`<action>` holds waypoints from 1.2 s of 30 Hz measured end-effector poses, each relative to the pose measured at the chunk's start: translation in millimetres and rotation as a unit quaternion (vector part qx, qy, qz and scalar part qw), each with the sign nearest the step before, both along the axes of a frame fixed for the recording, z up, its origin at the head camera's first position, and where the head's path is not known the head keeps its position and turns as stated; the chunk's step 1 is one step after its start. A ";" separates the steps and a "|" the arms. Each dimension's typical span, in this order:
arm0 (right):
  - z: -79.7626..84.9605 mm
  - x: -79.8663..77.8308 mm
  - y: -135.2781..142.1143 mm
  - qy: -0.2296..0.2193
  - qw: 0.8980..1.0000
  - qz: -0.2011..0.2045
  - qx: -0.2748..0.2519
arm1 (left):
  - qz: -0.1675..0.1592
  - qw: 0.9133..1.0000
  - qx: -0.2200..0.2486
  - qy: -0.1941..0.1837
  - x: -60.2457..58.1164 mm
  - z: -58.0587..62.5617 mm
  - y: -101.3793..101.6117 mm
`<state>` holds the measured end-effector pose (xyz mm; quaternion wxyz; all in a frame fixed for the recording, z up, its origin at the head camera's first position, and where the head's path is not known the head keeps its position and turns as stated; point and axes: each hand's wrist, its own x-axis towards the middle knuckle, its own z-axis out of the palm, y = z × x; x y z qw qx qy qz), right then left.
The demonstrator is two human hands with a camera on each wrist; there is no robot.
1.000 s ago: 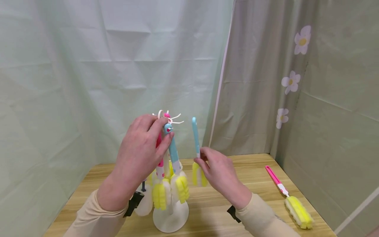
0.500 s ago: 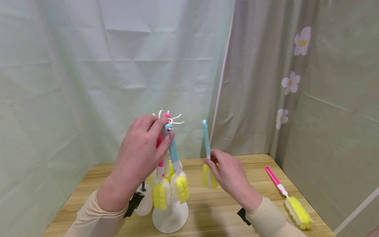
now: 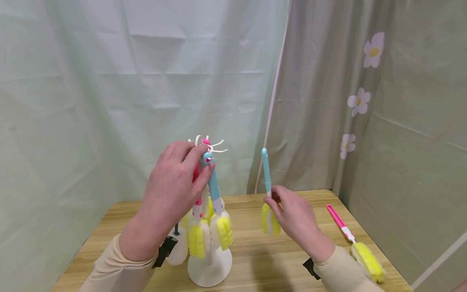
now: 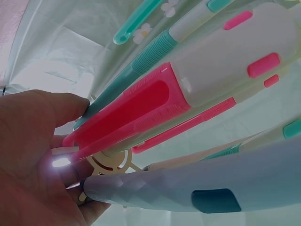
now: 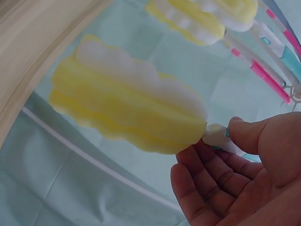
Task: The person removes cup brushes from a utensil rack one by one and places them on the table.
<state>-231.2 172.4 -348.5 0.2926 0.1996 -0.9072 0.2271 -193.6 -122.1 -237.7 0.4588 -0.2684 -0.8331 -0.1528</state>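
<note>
- While the left hand (image 3: 175, 178) grips the white rack (image 3: 209, 272) up top,
- the right hand (image 3: 293, 209) pinches a blue-handled brush (image 3: 266, 168), sponge (image 3: 270, 222) down, right of the rack, above the table (image 3: 240, 243);
- a pink-handled brush (image 3: 360, 252) lies farther right.

Free gap between white stand (image 3: 209, 272) and blue-handled brush (image 3: 267, 178) aloft; pink-handled brush (image 3: 349, 233) in the way at right.
</note>
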 end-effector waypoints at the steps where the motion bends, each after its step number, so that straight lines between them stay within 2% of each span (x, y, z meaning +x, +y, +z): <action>1: 0.2 0.2 1.8 -0.001 1.000 0.000 0.001 | 0.000 1.000 -0.001 0.000 0.2 0.1 0.0; 14: -0.3 2.1 23.7 -0.016 1.000 -0.021 0.003 | -0.003 1.000 -0.001 -0.001 1.1 -0.3 0.3; 36: -1.4 3.1 59.9 -0.047 0.997 -0.063 0.015 | 0.011 1.000 -0.004 -0.016 4.4 1.3 -0.7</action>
